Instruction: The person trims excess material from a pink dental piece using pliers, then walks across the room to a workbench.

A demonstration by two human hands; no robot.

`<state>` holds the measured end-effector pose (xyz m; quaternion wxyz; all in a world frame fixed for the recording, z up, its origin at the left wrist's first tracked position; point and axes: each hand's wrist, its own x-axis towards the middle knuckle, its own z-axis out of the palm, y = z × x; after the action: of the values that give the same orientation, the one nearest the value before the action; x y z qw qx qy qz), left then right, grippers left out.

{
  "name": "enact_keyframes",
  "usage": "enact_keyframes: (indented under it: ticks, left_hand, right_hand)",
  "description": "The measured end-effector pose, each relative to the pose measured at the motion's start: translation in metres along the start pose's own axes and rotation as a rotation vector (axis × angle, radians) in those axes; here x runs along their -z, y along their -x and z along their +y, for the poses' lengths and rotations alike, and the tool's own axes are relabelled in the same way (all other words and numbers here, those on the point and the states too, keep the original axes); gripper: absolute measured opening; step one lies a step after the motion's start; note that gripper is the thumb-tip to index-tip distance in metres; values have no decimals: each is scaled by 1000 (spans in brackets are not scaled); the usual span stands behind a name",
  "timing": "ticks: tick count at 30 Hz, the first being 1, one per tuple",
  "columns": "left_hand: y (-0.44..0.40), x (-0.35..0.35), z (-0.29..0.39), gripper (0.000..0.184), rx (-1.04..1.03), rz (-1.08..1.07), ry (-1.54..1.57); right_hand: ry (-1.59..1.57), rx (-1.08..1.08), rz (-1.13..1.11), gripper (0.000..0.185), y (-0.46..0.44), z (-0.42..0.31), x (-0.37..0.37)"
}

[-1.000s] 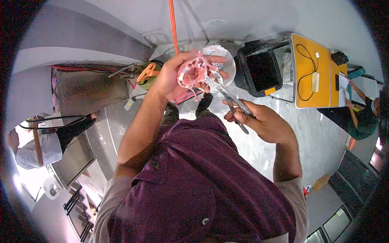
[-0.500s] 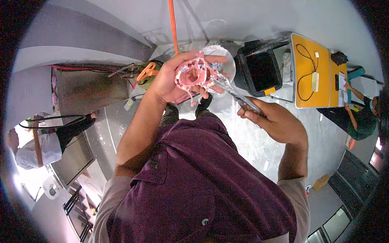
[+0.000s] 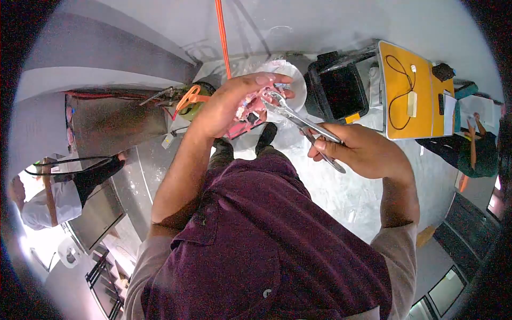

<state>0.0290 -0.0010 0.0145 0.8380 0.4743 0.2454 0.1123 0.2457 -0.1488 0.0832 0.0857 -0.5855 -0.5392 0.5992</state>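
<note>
My left hand (image 3: 224, 102) is curled around a pink piece (image 3: 257, 104) with gaps and whitish residue on it. My fingers hide part of this piece, and I cannot make out its kind. In my right hand (image 3: 369, 151) is a pair of shiny metal pliers (image 3: 300, 120), the two handles spread apart in my grip. Their jaws touch or lie right over the pink piece by my left fingers. Behind and below my left hand is a round whitish tub (image 3: 298, 80), partly hidden.
An open black bin (image 3: 341, 88) stands right of the tub, beside a yellow-topped table (image 3: 394, 96) with a cable. Orange-handled scissors (image 3: 193, 97) lie to the left. An orange cord (image 3: 222, 37) hangs ahead. Other people (image 3: 477, 149) are at both sides.
My left hand has turned and closed around the pink piece, which lay on the open palm before. The pliers' handles have spread, and my right hand has shifted slightly.
</note>
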Motion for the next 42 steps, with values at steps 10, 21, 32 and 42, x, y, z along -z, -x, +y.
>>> enact_keyframes:
  ticks: [10, 21, 32, 42]
  left_hand:
    - [6, 7, 4, 55, -14, -44, -66]
    - [7, 17, 2, 49, 152, 58, -338]
    - [10, 15, 10, 46, 405, 107, -132]
    - [8, 20, 1, 46, 435, 66, -146]
  right_hand:
    - [-579, -166, -378, 51, -10, -4, 22]
    - [-430, -192, -252, 45, -9, -5, 9]
    - [-502, -220, -304, 41, -15, -3, 8]
    - [-587, -216, -339, 41, -19, 2, 8]
